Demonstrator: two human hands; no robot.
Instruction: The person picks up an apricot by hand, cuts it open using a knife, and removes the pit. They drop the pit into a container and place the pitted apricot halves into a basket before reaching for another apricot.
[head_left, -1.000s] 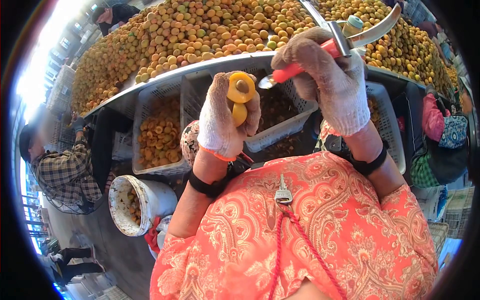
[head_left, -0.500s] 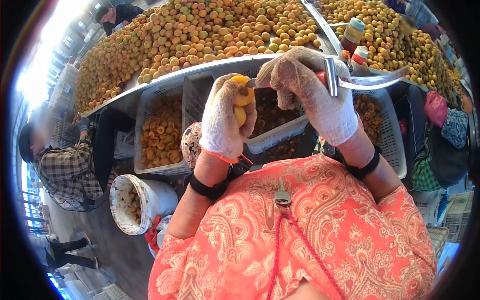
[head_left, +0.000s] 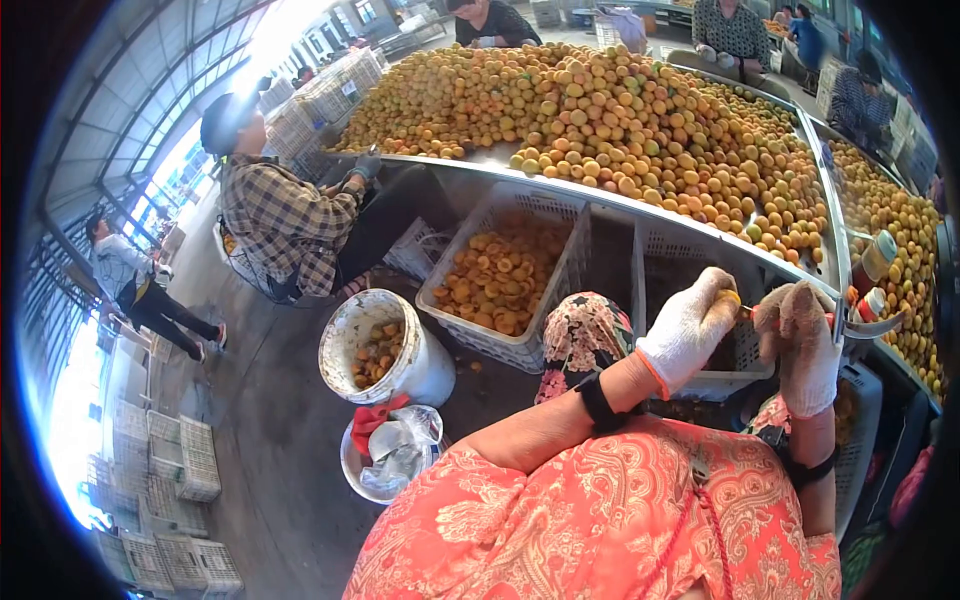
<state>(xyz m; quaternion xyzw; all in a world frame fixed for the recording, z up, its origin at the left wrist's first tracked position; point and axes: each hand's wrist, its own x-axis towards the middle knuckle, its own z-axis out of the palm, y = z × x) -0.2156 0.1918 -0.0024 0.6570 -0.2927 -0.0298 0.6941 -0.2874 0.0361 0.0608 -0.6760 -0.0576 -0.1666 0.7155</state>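
Note:
My left hand (head_left: 692, 328), in a white knit glove, is closed around an apricot (head_left: 735, 297); only a small yellow part shows past the fingers. Close beside it, my right hand (head_left: 802, 345), in a soiled glove, grips a red-handled tool. Its curved metal blade (head_left: 882, 326) sticks out past the far side of the hand, and a bit of red shows between the two hands. Both hands are over a white crate (head_left: 735, 378) beneath the table edge, its inside partly hidden by them.
A sloped table rim (head_left: 690, 228) holds back a big apricot pile (head_left: 640, 120). Left of my knees stand a crate of halved apricots (head_left: 500, 275), a white bucket (head_left: 425, 365) and a small tub with plastic bags (head_left: 395, 450). A person in a checked shirt (head_left: 290, 215) sits at left.
The view has swung left, so the hands now appear lower and further right. The left hand has turned, hiding more of the apricot. Both hands keep their holds.

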